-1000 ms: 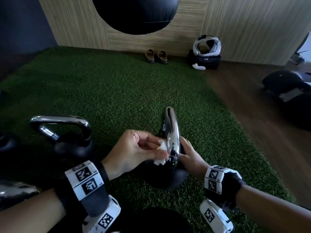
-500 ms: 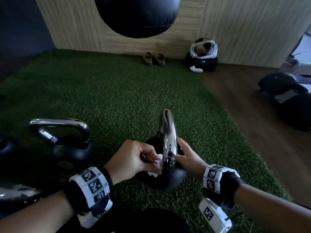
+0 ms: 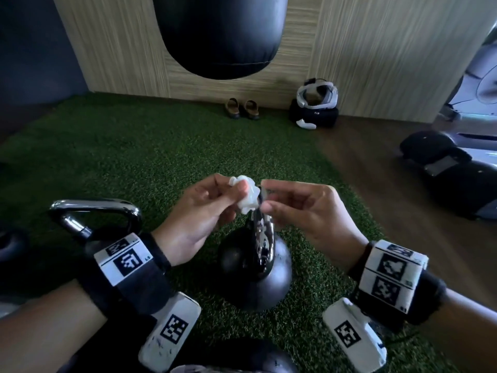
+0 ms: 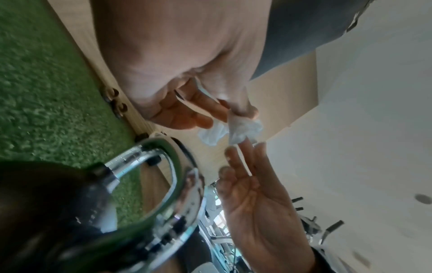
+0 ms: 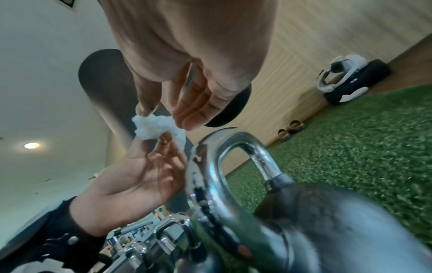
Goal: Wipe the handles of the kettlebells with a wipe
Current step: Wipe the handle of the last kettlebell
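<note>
Wipe (image 3: 246,193): small, white, crumpled into a wad, held in the air just above the top of the chrome handle (image 3: 262,238) of the middle kettlebell (image 3: 255,278); not touching the handle at this instant. Judged very light, soft, probably damp; likely to compress flat under the fingertips and tear if dragged hard over an edge. Best held by the bulk of the wad, not by a loose corner.

Left hand (image 3: 196,211): thumb and fingertips pinched on the wipe. Right hand (image 3: 301,208): fingertips closed on the wipe's right side in the wrist views; remaining fingers loosely extended. Both hands thus on the wad, possibly re-folding or passing it; cannot tell which.

Handle: polished, smooth, rigid, likely slippery. Kettlebell body black, judged heavy, stands upright on the green turf (image 3: 134,157), near its right edge where wood floor begins. For wiping, wrap the wad round the bar; steady the bell by its body or the handle's base.

Second kettlebell (image 3: 96,219) to the left, well apart, handle unattended. Punching bag (image 3: 220,36) hangs beyond; shoes (image 3: 242,109) by the far edge.
</note>
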The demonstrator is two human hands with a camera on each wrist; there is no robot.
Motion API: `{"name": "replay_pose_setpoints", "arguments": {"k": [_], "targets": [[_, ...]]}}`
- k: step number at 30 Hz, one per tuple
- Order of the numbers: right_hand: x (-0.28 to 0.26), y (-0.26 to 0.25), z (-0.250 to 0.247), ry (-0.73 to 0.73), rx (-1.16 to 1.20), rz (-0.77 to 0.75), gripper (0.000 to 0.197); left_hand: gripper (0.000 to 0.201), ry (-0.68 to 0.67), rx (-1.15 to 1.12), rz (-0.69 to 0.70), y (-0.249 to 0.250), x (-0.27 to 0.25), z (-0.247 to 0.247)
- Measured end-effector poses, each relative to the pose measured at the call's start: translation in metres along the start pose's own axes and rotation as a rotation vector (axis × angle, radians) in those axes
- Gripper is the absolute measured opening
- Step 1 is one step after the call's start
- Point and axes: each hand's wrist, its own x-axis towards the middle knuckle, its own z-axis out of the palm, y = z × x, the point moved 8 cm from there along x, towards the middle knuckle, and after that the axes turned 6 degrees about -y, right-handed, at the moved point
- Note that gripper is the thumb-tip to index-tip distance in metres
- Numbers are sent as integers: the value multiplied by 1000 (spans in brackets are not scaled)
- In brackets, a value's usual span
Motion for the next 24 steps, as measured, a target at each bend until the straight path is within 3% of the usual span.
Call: {"name": "replay_pose_setpoints", "arguments": {"k": [3,7,11,13,16,18,20,24], "targets": [[2,-2,10,-16,79,21,54,23,0,3,-6,0,1,9],[2,-4,7,17,165,8,37,26,-48,148,76,16,3,11],[12,5,-7,59,167,12,37,29,-123,192,-43,14,7,3],[15,16,-18,118,190,36,38,20,-119,372,-85,2,11,-13],[15,36,-33,192,225,81,34,70,-261,906,-254,-45,6,-29],[12,53,-43,237,211,127,32,104,-394,1215,-261,-75,-3,-21],[10,70,-50,268,190,179,29,130,-457,1336,-170,-100,-9,-4],[5,100,-60,324,151,253,20,149,-352,1349,-71,-138,-4,13]]}}
